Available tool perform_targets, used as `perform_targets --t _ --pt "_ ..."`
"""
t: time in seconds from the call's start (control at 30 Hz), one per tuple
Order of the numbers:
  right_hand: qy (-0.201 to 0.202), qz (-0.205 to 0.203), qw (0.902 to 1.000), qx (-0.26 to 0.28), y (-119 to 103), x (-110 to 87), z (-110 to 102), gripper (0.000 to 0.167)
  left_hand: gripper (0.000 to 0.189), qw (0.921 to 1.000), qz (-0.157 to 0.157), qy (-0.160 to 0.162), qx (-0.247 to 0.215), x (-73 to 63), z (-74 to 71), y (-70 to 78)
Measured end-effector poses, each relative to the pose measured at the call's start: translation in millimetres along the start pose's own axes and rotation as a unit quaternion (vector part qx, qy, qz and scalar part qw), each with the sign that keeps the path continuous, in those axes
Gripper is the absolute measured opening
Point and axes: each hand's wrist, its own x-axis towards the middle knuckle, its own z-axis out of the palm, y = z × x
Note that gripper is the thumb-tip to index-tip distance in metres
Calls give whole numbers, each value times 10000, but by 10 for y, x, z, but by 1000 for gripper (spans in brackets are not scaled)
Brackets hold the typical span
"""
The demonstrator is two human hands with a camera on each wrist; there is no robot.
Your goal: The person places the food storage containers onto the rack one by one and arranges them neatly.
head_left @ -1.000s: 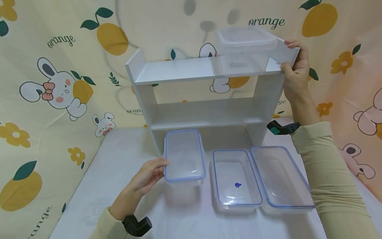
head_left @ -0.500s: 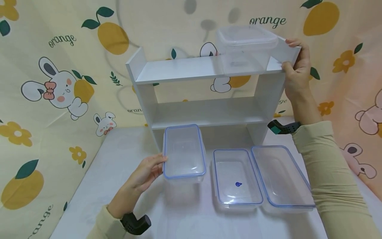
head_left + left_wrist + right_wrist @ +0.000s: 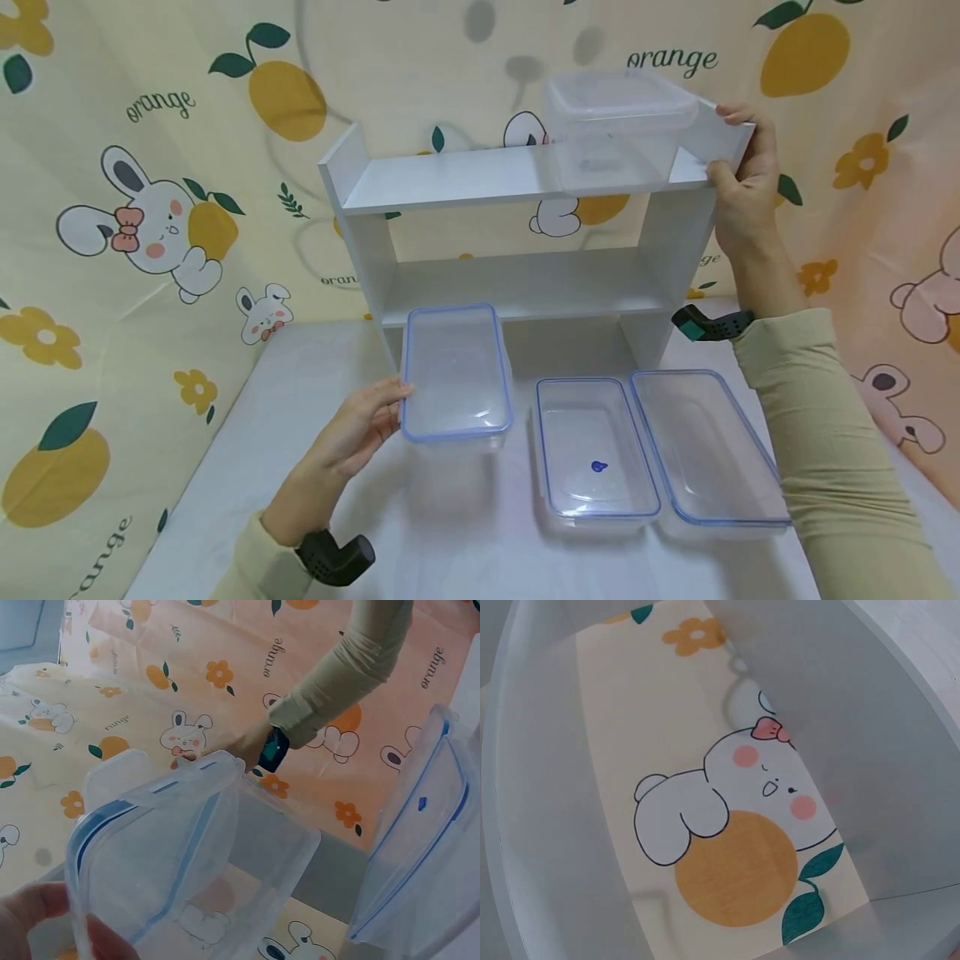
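My left hand (image 3: 360, 429) pinches the left edge of a clear food storage container (image 3: 456, 375) with a blue-rimmed lid, held above the table before the shelf's lower levels. In the left wrist view, the thumb and fingers grip the rim of this food container (image 3: 172, 855). My right hand (image 3: 748, 187) grips the upper right side panel of a white shelf unit (image 3: 517, 287), thumb in front and fingers over the top. On the top shelf, next to that hand, stands a clear container with a whitish lid (image 3: 621, 125). The right wrist view shows the shelf's side panel (image 3: 547, 787) but no hand.
Two more blue-rimmed clear containers stand on the white table (image 3: 330, 350): one in the middle (image 3: 596, 433) with a small blue mark, the other at the right (image 3: 708, 442), by the right sleeve. A patterned cloth (image 3: 187, 125) hangs behind the shelf.
My left hand has raised the food storage container and brought it slightly left. The right hand keeps its grip on the shelf's side panel.
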Motion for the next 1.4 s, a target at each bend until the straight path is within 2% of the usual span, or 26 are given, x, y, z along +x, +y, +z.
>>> perform_targets --t 0.2,0.47,0.7,1.03,1.23,1.4 --pt "-117 -202 9997 -50 13 -16 -7 46 42 9999 83 9 -65 -10 -19 47" --pt "24 -2 10000 -60 -15 -12 -10 46 51 9999 116 -3 -69 -24 -17 112" --pt "-24 -81 9999 -145 -9 -1 -12 46 29 9998 189 -31 -68 -11 -7 168" --pt "-201 -354 9991 -111 29 12 -30 46 19 9996 276 72 -92 2 23 246" --pt "-101 -80 9999 26 11 17 -5 45 21 9993 323 153 -134 8 45 324" --pt "-149 -179 9997 -42 14 3 -7 45 34 9991 386 85 -137 11 53 378"
